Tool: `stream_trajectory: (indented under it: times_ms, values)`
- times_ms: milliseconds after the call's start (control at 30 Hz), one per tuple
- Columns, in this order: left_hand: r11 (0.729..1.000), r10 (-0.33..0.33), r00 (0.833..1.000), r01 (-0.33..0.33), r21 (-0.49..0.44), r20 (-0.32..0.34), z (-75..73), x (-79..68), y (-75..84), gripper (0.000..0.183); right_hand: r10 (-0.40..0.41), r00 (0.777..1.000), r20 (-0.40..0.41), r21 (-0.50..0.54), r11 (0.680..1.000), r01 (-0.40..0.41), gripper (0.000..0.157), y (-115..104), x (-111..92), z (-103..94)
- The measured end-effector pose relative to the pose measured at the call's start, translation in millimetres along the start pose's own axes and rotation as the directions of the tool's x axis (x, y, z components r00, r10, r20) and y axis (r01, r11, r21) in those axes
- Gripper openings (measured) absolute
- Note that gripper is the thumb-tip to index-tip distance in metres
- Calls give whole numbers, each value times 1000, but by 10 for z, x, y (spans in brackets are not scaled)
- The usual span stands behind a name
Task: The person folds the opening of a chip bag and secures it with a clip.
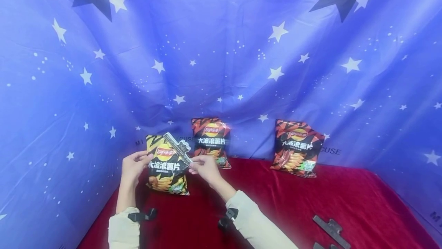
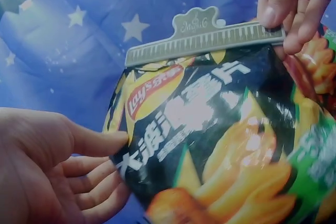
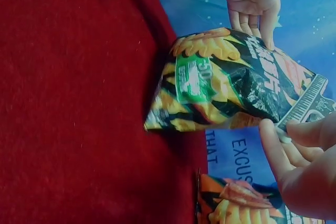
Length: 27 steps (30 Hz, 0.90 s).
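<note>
Lower left, the yellow Lay's bag (image 1: pixel 164 167) is pinched by the left grip (image 1: pixel 131 167), its fitted clip (image 1: pixel 178 149) by the right grip (image 1: pixel 206 167). Red bags (image 1: pixel 296 149) are unclipped.

You have a glossy yellow-and-black plastic Lay's chip bag (image 1: pixel 166 167), plump, front facing you, near the back left corner of the red-velvet-covered table (image 1: pixel 293 203); whether its base touches is unclear. Across its upper right corner, you see a long, pale-rimmed clip (image 1: pixel 177 149) slanting, piano-key patterned, with a scalloped grip.
</note>
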State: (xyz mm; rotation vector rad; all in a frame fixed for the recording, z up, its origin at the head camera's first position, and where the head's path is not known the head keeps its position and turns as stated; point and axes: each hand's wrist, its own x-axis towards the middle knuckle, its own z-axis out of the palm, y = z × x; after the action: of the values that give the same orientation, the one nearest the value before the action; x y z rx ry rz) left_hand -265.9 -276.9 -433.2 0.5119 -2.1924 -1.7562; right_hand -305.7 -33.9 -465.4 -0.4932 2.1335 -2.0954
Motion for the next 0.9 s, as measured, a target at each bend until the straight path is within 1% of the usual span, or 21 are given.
stream_trajectory:
  times_ms: [33, 100, 167, 200, 267, 367, 433, 500, 567, 633, 700, 800, 900]
  values:
    - [1000, 4, 999, -4, 0, -32, 0, -10, 30, 46, 16, 1000, 10, 17, 1000, -16, 20, -11, -4, 12]
    - [1000, 5, 996, -2, 28, -90, -6, -19, 81, 43, 56, 998, 31, 50, 997, -58, 21, -28, -14, 37]
    - [997, -7, 992, 18, 81, -125, -9, -25, 119, 42, 92, 994, 52, 68, 993, -96, 22, -31, -28, 63]
    - [993, -21, 991, 36, 114, -131, -9, -26, 127, 42, 112, 992, 59, 71, 991, -116, 22, -27, -35, 77]
    - [981, -59, 991, 80, 179, -123, -9, -27, 123, 42, 145, 987, 72, 75, 986, -151, 23, 8, -52, 104]
    - [966, -126, 988, 142, 216, -85, 2, -26, 73, 43, 179, 980, 81, 59, 981, -184, 22, 81, -89, 137]
    - [959, -154, 985, 168, 226, -80, 11, -24, 32, 43, 188, 979, 79, 39, 981, -192, 22, 127, -107, 152]
    - [957, -159, 983, 177, 231, -94, 20, -16, -3, 43, 186, 980, 73, 14, 982, -187, 23, 146, -118, 157]
    - [951, -158, 979, 186, 249, -128, 30, -13, -22, 41, 177, 982, 71, -7, 984, -177, 23, 156, -118, 155]
    - [941, -154, 975, 194, 278, -160, 38, -8, -35, 40, 181, 980, 81, -14, 984, -180, 24, 159, -112, 147]
    - [927, -159, 972, 207, 311, -175, 43, -4, -36, 41, 183, 979, 89, -17, 983, -182, 25, 164, -106, 140]
    - [902, -165, 972, 217, 373, -165, 43, 9, -35, 42, 200, 974, 106, -25, 980, -198, 31, 191, -101, 130]
    - [875, -173, 978, 205, 439, -113, 35, 25, -31, 42, 217, 967, 133, -36, 976, -214, 41, 234, -103, 125]
